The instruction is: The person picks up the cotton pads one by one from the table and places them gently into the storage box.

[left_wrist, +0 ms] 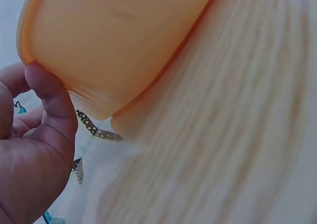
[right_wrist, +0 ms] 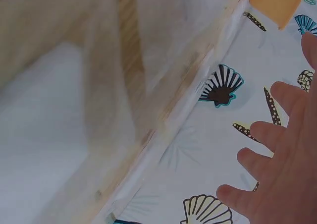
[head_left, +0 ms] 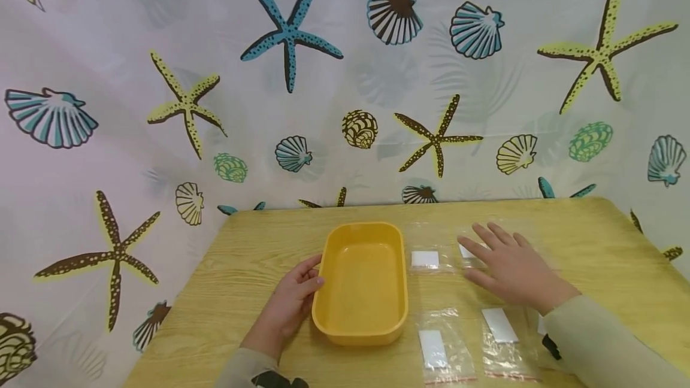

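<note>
White slip [head_left: 466, 252] lies partly hidden behind the right fingers [head_left: 501, 235].

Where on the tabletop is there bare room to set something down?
The table is bare left of the yellow tray and left hand, and at its far right corner, beyond the right hand. It is crowded right of the tray, where clear bags lie in two rows.

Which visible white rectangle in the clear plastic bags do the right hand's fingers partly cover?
The far row's second white rectangle from the left; the others sit clear of those fingers.
</note>
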### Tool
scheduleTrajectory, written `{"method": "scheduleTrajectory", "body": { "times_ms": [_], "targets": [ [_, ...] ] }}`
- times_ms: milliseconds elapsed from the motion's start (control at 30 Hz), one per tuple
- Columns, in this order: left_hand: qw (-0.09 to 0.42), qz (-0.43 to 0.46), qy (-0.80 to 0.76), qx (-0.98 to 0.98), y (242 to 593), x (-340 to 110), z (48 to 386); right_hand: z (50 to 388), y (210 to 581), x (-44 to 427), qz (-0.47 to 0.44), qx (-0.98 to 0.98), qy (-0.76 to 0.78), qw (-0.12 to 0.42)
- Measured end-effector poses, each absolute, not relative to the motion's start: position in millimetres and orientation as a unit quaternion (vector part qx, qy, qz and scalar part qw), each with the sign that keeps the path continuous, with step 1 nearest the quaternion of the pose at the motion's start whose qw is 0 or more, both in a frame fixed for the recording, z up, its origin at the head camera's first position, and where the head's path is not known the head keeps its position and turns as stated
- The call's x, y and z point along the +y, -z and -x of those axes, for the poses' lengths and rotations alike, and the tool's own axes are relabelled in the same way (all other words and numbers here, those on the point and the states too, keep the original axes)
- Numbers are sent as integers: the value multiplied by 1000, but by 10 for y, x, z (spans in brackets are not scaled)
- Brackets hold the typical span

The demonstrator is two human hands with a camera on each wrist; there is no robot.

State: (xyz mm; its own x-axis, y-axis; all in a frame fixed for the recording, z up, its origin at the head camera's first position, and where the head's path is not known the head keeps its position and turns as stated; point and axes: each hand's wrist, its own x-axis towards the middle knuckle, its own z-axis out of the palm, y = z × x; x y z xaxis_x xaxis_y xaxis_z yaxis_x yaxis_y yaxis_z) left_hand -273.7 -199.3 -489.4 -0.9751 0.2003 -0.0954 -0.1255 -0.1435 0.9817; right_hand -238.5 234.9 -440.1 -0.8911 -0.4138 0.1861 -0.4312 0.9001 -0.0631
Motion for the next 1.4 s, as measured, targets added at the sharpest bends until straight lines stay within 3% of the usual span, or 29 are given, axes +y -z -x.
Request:
{"method": "scheduleTrajectory", "body": {
  "times_ms": [433, 700, 867, 1400],
  "targets": [
    [113, -51, -750, 650, 4897, -1979, 2775, 2865, 4439, 2037, -234, -970, -67, 24],
    [141, -45, -745, 651, 4925, -2001, 2751, 3021, 4555, 1909, -208, -974, -64, -69],
    [127, -53, -743, 655, 4914, -2014, 2749, 3101, 4551, 1834, -208, -975, -51, -68],
    [149, -52, -737, 657, 4859, -2022, 2751, 3216, 4576, 1754, -173, -979, -60, -94]
  ]
}}
